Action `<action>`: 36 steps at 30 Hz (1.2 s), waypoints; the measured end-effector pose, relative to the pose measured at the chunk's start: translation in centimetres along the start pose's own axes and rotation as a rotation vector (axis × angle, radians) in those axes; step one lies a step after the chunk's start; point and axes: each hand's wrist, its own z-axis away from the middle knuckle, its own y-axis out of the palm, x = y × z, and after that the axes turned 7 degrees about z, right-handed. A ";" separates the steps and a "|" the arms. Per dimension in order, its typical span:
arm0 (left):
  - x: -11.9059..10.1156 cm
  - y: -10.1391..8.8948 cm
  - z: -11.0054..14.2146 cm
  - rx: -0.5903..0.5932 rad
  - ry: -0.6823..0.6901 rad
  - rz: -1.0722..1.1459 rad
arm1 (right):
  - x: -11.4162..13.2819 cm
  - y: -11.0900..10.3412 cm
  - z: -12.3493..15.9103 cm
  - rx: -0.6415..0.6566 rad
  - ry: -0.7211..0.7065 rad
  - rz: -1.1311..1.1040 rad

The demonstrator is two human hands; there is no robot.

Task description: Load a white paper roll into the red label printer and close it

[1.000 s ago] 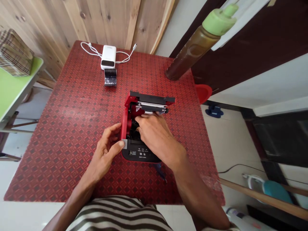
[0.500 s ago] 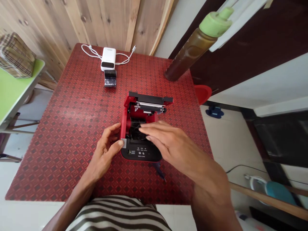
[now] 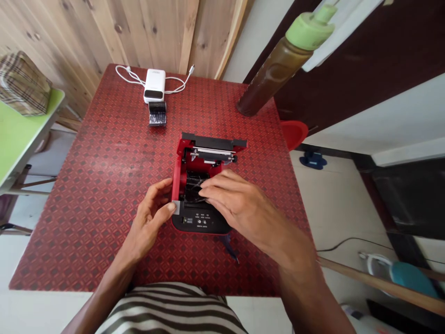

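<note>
A small red and black label printer (image 3: 201, 218) stands on the table with its lid (image 3: 213, 143) swung up at the back. My left hand (image 3: 153, 213) grips the printer's left side, its thumb on the grey front corner and its fingers along the red wall. Inside the open compartment lies a shiny black film roll (image 3: 193, 186). My right hand (image 3: 232, 195) reaches over the printer's right side, fingertips pinched together at the loose film. The right part of the compartment is hidden beneath that hand.
Behind the printer lie a white power bank (image 3: 154, 86) with a white cable and a small black roll (image 3: 157, 114). A tall brown bottle with a green cap (image 3: 278, 69) stands at the table's back right. A dark strap (image 3: 230, 249) pokes out in front of the printer.
My right hand has come up out of the compartment and back to the right, uncovering the black film, and its fingertips have closed at the film. My left hand keeps its hold on the printer.
</note>
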 end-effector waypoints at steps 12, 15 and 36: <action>-2.2 0.3 -3.0 -0.134 0.176 -0.063 | 2.4 0.7 2.8 -0.215 0.074 -0.041; -3.5 1.2 -6.2 -0.122 0.320 -0.069 | 3.3 1.2 3.7 -0.255 0.090 0.038; -1.5 1.0 -2.3 -0.009 -0.053 0.080 | 4.2 2.7 4.6 -0.435 0.131 0.153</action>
